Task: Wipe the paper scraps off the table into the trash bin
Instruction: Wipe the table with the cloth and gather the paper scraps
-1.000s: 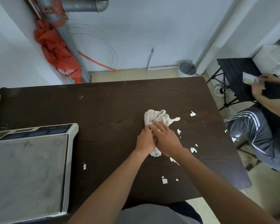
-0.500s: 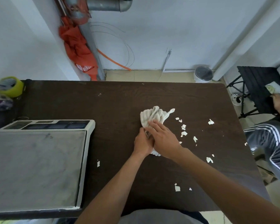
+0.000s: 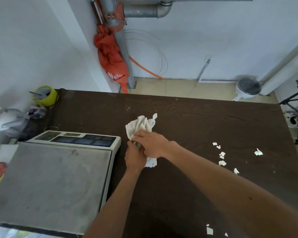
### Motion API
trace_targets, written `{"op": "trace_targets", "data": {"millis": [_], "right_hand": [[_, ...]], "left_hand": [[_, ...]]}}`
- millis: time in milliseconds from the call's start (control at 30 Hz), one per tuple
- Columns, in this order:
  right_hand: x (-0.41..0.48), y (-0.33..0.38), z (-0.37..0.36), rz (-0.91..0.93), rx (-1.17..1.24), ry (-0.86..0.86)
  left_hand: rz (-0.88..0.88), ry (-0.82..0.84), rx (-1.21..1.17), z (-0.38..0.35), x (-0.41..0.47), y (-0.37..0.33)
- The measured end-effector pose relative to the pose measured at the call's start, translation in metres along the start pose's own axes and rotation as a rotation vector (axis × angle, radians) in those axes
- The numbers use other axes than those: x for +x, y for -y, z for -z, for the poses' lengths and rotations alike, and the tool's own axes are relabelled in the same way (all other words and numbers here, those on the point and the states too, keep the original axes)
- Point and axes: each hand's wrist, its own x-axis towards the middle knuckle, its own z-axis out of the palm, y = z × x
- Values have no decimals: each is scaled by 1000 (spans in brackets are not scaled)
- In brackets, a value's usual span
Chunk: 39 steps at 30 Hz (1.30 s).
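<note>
Plainly, the dark brown wooden table is wide, and the round white trash bin with a dark lid stands on the floor beyond its far right corner, well apart from the fingers, so anything swept off an edge would likely miss it and land on the tiles. Just to the left of the fingers sits the grey metal weighing scale with a button panel; a leftward sweep could jam scraps against its base. Both hands press on the crumpled white cloth: the right hand lies flat on top with fingers spread loosely over the folds, while the left hand bunches the near end, fingers curled around it. Being bunched, the cloth may skip over pieces or shed them sideways. The small white paper scraps lie scattered to the right of the fingers, untouched, and a few more sit nearer the body, easily overlooked behind the right forearm.
</note>
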Motion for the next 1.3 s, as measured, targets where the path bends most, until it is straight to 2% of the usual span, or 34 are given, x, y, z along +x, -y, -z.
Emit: {"op": "trace_targets", "data": {"millis": [200,367,467,667,1000,1300], "right_hand": [[21,-43,17,-20,-293,-18],[28,-101,46,-138,-136,16],[34,-130,55,-161,-126,44],[33,-156,56,-198,-64,-79],[-44,-232,42,-441,141,-172],[-138,-245,12,-623,184,-243]], "left_hand": [[-59,50,123,-3,32,-34],[-164,87,299,-8,49,-59],[-175,75,309,-19,52,-71],[-200,-2,352,-44,58,-98],[-451,48,493,-95,49,-163],[-685,213,628,-123,21,-185]]}}
